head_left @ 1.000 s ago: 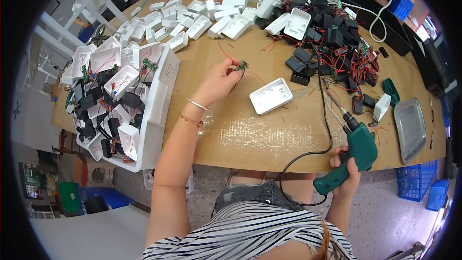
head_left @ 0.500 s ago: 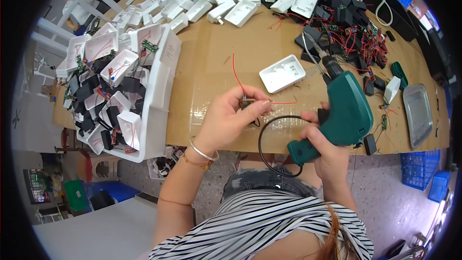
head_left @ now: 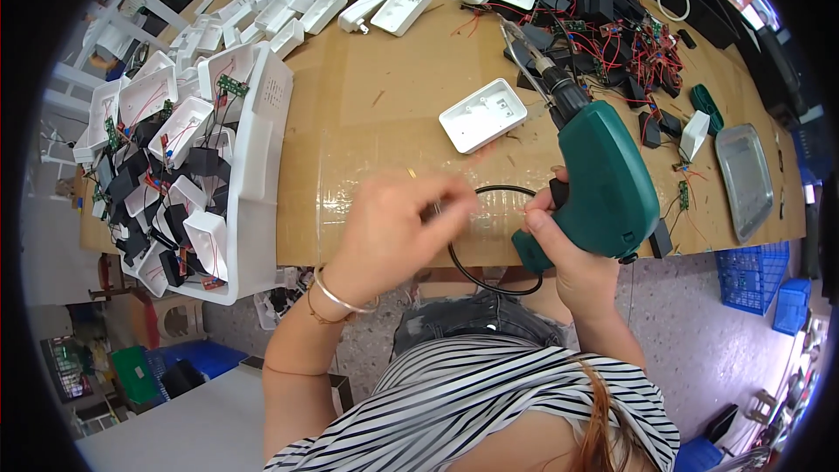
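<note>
My right hand (head_left: 572, 249) grips a green soldering gun (head_left: 609, 183) by its handle. The gun's metal tip points up and away toward the pile of parts, and a black cord (head_left: 452, 249) loops from the base of its handle. My left hand (head_left: 398, 225) is blurred by motion above the table, its fingers curled toward the thumb. Something small and dark shows between these fingers, too smeared to name. Just beyond the hands a white plastic housing (head_left: 483, 116) lies with its hollow side up.
A white bin (head_left: 262, 166) at the left holds housings, black blocks and wired boards. Many white housings (head_left: 323, 10) spread across the far side. Black blocks with red wires (head_left: 642, 52) heap at the far right, with a metal tray (head_left: 745, 183) nearer.
The view has shifted, so the table contents sit further left and up. My left hand has turned and blurred; the small board and red wires it held no longer show clearly. The gun stays gripped.
</note>
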Demonstrator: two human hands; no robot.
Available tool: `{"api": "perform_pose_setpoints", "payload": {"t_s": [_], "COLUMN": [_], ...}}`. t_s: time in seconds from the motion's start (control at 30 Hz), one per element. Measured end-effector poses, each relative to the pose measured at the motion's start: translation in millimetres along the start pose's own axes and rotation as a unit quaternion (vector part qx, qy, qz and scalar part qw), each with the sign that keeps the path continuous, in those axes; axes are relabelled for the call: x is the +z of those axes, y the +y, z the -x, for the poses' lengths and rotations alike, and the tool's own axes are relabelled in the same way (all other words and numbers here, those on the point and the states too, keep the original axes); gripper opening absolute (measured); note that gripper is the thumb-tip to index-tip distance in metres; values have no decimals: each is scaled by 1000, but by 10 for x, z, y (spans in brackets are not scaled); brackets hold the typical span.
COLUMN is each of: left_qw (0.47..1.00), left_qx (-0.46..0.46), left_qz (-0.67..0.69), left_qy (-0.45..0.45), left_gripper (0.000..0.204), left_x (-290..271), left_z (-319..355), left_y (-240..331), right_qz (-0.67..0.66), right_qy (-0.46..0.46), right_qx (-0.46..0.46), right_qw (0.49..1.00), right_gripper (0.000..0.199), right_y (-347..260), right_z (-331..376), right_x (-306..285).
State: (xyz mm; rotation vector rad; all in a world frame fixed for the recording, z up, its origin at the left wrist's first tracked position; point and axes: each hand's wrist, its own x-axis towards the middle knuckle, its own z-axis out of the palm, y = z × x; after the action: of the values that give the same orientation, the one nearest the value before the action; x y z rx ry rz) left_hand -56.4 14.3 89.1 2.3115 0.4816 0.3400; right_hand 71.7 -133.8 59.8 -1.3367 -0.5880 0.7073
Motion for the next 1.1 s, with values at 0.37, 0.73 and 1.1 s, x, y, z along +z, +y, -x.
{"api": "perform_pose_setpoints", "payload": {"t_s": [0.37,0.73,1.1], "left_qw": [971,960,974], "left_qx": [141,80,61], "left_qz": [-168,-111,-200], "left_qy": [92,244,90], "left_gripper": [9,14,8], "left_x": [670,925,857], "left_z": [-323,-602,-649], "left_y": [-182,-334,-139], "right_qz": [-2,-59,-64], "right_qy": [91,88,94], "right_qx": [5,-20,-27], "right_qw": [996,994,993], "right_gripper": [44,56,55], "right_y": [87,179,331], "right_z": [128,358,384], "right_x": [-405,-748,-893]}}
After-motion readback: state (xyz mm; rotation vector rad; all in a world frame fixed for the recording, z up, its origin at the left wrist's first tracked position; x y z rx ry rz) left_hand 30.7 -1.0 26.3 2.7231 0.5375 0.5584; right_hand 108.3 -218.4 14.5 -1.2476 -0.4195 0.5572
